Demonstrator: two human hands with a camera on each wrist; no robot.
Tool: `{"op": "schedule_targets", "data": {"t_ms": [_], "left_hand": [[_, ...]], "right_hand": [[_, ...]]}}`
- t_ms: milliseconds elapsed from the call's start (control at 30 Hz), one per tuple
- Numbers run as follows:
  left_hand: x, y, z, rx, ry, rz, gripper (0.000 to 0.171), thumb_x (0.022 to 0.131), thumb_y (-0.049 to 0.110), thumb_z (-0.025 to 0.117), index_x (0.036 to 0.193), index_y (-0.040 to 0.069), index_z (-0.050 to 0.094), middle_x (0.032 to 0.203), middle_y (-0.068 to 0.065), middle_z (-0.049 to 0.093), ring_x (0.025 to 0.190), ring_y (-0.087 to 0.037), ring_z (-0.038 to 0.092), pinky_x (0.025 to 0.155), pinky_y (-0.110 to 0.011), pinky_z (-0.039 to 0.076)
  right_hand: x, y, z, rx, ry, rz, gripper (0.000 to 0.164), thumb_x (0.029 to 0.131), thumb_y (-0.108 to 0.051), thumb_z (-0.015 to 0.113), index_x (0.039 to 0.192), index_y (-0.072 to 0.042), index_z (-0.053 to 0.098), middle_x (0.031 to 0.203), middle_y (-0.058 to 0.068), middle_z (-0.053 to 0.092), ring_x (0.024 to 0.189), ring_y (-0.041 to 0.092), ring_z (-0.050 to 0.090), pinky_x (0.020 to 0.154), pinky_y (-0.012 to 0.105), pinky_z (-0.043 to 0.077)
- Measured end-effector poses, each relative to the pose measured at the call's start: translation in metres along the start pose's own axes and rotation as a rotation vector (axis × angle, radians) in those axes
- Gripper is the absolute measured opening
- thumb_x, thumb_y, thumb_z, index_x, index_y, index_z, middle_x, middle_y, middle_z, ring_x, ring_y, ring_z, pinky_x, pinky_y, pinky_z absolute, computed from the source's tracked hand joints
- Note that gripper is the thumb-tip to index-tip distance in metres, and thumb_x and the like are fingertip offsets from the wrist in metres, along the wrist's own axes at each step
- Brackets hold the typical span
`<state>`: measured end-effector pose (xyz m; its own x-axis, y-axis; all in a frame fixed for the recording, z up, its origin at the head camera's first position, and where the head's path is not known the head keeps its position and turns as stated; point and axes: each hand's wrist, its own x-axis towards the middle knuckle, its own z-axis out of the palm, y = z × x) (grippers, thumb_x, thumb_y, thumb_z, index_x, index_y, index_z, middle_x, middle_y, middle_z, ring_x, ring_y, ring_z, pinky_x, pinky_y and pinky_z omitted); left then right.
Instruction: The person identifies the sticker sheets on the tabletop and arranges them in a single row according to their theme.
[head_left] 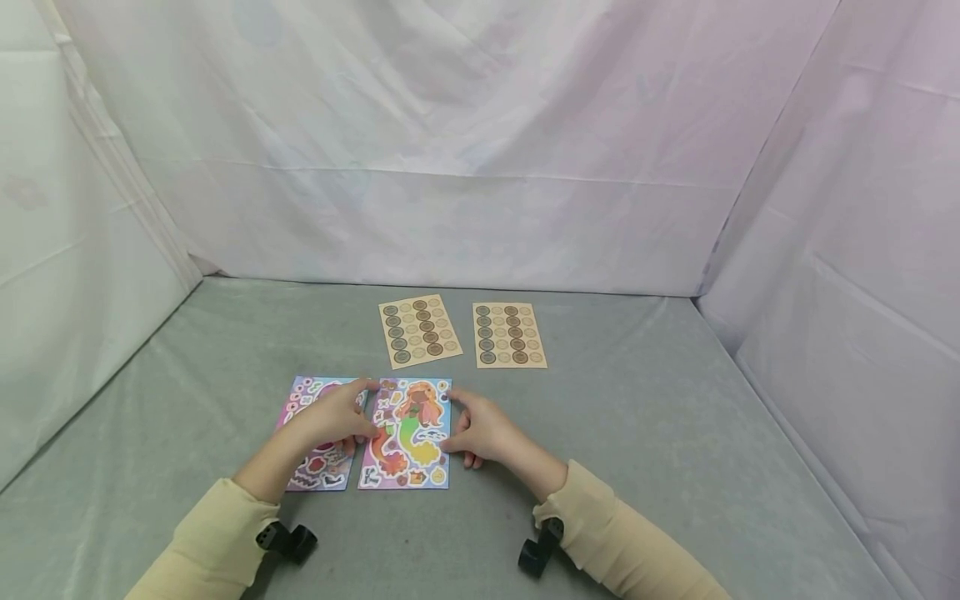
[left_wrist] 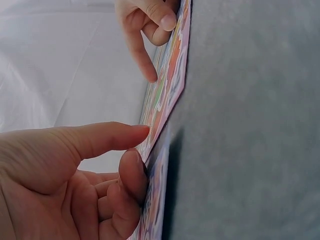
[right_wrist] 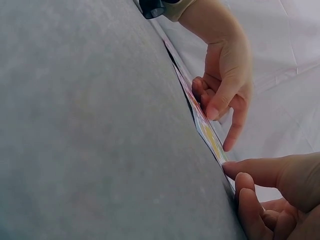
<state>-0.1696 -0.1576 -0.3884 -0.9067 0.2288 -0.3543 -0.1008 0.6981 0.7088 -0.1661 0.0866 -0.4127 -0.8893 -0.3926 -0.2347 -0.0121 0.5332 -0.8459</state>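
A mermaid sticker sheet [head_left: 408, 433] lies flat on the table between both hands. My left hand [head_left: 333, 414] is at its left edge, thumb and index finger stretched out to it, the other fingers curled in. At the opposite edge, my right hand [head_left: 483, 429] touches the sheet with its index finger and thumb. A second sticker sheet [head_left: 318, 479], pink and purple, lies partly hidden beneath the left hand. In the left wrist view, the left thumb [left_wrist: 115, 137] rests at the mermaid sheet's edge. The right thumb [right_wrist: 255, 170] touches the sheet's edge in the right wrist view.
Two tan sheets of round brown stickers lie farther back, the left one [head_left: 408, 329] slightly turned and the right one [head_left: 510, 335] straighter. Grey cloth [head_left: 637, 433] covers the table. White curtains [head_left: 450, 225] enclose the back and sides.
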Motion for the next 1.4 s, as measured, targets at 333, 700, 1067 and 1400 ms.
{"op": "schedule_targets", "data": {"t_ms": [333, 700, 1067, 1400], "left_hand": [[0.0, -0.002, 0.0, -0.017, 0.014, 0.004, 0.069, 0.08, 0.015, 0.076, 0.139, 0.005, 0.043, 0.064, -0.008, 0.059, 0.045, -0.019, 0.056, 0.042, -0.027, 0.044], [-0.001, -0.001, -0.003, -0.071, 0.014, 0.064, 0.061, 0.085, 0.019, 0.071, 0.138, 0.003, 0.045, 0.066, -0.008, 0.061, 0.044, -0.018, 0.054, 0.042, -0.028, 0.042], [0.003, 0.004, -0.002, -0.139, 0.032, 0.097, 0.055, 0.088, 0.017, 0.067, 0.137, 0.003, 0.046, 0.072, -0.01, 0.062, 0.049, -0.02, 0.055, 0.048, -0.032, 0.049], [0.007, 0.007, -0.005, -0.185, 0.045, 0.108, 0.054, 0.092, 0.017, 0.063, 0.139, 0.001, 0.043, 0.08, -0.011, 0.066, 0.054, -0.024, 0.06, 0.048, -0.031, 0.047]], "right_hand": [[-0.002, 0.001, -0.001, 0.035, -0.012, -0.001, 0.079, 0.079, -0.009, 0.078, 0.145, -0.003, 0.036, 0.065, 0.009, 0.061, 0.039, 0.014, 0.052, 0.035, 0.025, 0.044], [-0.004, 0.002, -0.006, 0.09, -0.047, -0.016, 0.073, 0.083, -0.014, 0.075, 0.144, -0.002, 0.037, 0.069, 0.009, 0.062, 0.042, 0.015, 0.055, 0.038, 0.027, 0.047], [-0.003, 0.002, -0.021, 0.08, 0.004, -0.041, 0.068, 0.084, -0.013, 0.073, 0.141, 0.003, 0.038, 0.071, 0.009, 0.065, 0.045, 0.016, 0.057, 0.043, 0.032, 0.051], [0.001, -0.002, -0.039, 0.094, 0.067, -0.038, 0.064, 0.086, -0.012, 0.071, 0.14, 0.001, 0.041, 0.078, 0.013, 0.064, 0.053, 0.02, 0.062, 0.051, 0.034, 0.054]]}}
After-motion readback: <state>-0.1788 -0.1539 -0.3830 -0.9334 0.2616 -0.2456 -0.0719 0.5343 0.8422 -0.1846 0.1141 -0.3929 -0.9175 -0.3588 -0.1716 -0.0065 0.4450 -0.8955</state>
